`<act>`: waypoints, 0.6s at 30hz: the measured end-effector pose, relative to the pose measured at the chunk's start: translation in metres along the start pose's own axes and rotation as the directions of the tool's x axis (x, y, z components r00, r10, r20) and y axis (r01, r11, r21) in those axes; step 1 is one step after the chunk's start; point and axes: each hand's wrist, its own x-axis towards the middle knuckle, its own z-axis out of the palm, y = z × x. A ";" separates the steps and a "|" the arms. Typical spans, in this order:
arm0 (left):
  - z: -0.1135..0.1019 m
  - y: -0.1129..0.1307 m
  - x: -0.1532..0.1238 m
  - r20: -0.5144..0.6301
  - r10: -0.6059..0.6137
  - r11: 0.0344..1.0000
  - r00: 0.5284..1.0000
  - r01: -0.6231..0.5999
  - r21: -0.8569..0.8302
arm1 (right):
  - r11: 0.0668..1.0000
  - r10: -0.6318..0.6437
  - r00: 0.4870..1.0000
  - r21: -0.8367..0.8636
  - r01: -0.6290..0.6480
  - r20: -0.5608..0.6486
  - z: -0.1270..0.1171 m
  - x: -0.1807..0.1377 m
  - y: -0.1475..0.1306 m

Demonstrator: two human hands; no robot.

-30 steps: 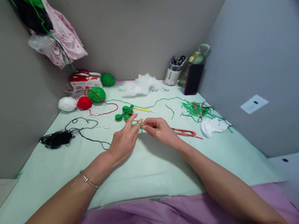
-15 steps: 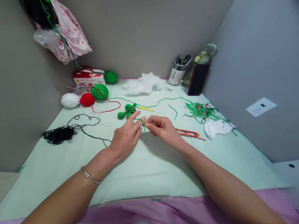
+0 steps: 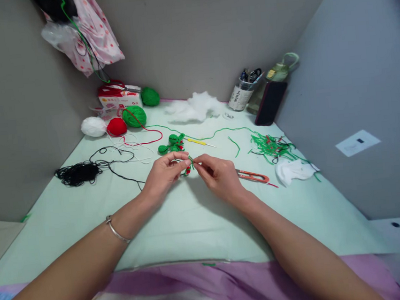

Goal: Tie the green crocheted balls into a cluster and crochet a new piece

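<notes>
Between my two hands is a small green and red crocheted piece (image 3: pixel 188 170), partly hidden by the fingers. My left hand (image 3: pixel 165 174) pinches it between thumb and fingers. Close beside it, the fingertips of my right hand (image 3: pixel 218 172) are pinched at a short green yarn end (image 3: pixel 191 161) on the piece. Just beyond the hands lie green crocheted balls (image 3: pixel 173 143) with a bit of red. A yellow-handled crochet hook (image 3: pixel 196 142) rests to their right. An orange yarn cutter or snips (image 3: pixel 252 177) lies by my right wrist.
Balls of white (image 3: pixel 93 126), red (image 3: pixel 116 127) and green yarn (image 3: pixel 134 116) sit at the back left, near a black yarn bundle (image 3: pixel 78 173). White stuffing (image 3: pixel 196 107) lies behind. Green scraps (image 3: pixel 270 146), a phone (image 3: pixel 271 103) and a pen cup (image 3: pixel 240 94) are at right.
My left fingers have curled in from a stretched position, and the red part of the crocheted piece now shows below them. My right hand stays pinched close by. The view has shifted slightly.
</notes>
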 end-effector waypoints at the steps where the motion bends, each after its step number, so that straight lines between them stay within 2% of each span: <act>1: 0.000 0.000 0.000 -0.003 -0.005 1.000 1.000 0.005 -0.009 | 1.000 -0.014 1.000 -0.024 0.014 0.001 0.001 0.000 0.000; 7: 0.003 0.005 -0.003 -0.026 -0.033 0.999 0.999 0.032 -0.037 | 0.977 -0.090 0.996 -0.194 0.090 0.008 0.005 -0.002 0.000; 11: 0.004 0.005 -0.002 -0.006 -0.064 0.992 0.998 0.063 -0.113 | 0.951 -0.110 0.994 -0.291 0.106 0.005 0.006 -0.001 0.002; 18: 0.000 0.003 0.002 0.073 -0.101 0.962 0.992 0.116 -0.245 | 0.993 0.041 0.999 -0.113 -0.039 0.021 0.001 0.004 0.009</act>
